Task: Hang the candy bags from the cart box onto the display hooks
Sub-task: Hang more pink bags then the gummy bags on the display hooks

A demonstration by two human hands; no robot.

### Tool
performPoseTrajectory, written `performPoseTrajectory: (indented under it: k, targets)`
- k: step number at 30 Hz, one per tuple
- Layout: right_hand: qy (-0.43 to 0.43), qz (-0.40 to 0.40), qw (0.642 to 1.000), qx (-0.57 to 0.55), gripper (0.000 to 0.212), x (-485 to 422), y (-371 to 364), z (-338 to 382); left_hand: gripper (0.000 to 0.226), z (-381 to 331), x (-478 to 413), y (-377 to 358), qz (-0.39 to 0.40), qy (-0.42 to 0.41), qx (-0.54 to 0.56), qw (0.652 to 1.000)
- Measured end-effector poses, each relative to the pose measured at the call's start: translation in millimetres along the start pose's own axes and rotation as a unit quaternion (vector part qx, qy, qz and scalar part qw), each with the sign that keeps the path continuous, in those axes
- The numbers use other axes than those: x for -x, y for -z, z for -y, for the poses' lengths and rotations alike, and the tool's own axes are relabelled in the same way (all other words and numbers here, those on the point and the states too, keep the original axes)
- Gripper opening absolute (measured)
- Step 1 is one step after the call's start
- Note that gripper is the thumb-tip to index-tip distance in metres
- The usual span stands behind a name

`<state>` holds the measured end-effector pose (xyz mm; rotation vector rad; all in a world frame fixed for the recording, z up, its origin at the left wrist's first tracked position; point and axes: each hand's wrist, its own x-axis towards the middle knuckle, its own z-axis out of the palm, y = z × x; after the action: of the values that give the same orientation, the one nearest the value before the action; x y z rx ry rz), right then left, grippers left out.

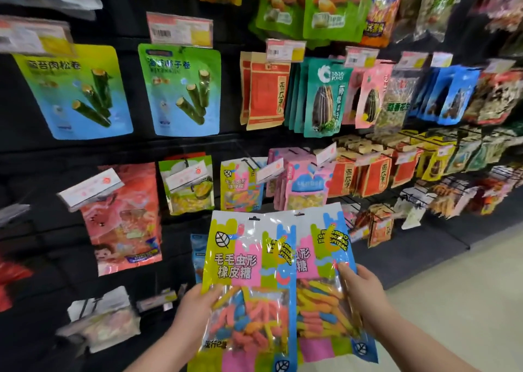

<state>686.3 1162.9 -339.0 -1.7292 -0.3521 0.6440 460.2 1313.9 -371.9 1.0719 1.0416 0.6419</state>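
From the head view, I am holding two candy bags upright in front of the display wall, overlapped like a fan. My left hand [195,306] is gripping the front bag [249,272] at its lower left edge, thumb lying over the clear window. My right hand [360,292] is pinching the rear bag [325,258] along its right side, fingers pressing into the film. Both bags are sitting just below the lower row of hooks, not yet on any hook.

I judge that I am in the carry-and-align step: bags out of the box, hanging still to come. The matching bag [240,186] of the same yellow-and-pink print is already hanging directly above, so its hook [249,163] looks like the target. The next move calls for raising one bag, lining its hang slot [254,218] up with the hook tip under the price tag [270,170], and sliding it on.

Each bag is showing bright gummy worms through its clear window, loosely filling the lower half. The cart box is not appearing in this view.
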Motion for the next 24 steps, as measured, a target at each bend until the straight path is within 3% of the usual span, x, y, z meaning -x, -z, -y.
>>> performPoseTrajectory:
  k: [11,18,24]
  targets:
    - [-0.002,0.049,0.998,0.026,0.021,-99.6,-28.6,3.4,0.014,-24.9,-51.0,-13.8,-0.023,0.003,-0.015,1.0]
    - [-0.017,0.112,0.993,0.022,0.026,-146.8,-55.0,4.4,0.012,-17.1,-67.5,-10.9,-0.118,0.025,-0.007,0.993]
    - [-0.05,0.177,0.983,-0.016,0.022,-178.0,-67.8,10.3,0.018,-10.2,-74.3,-23.4,-0.153,0.038,0.002,0.988]
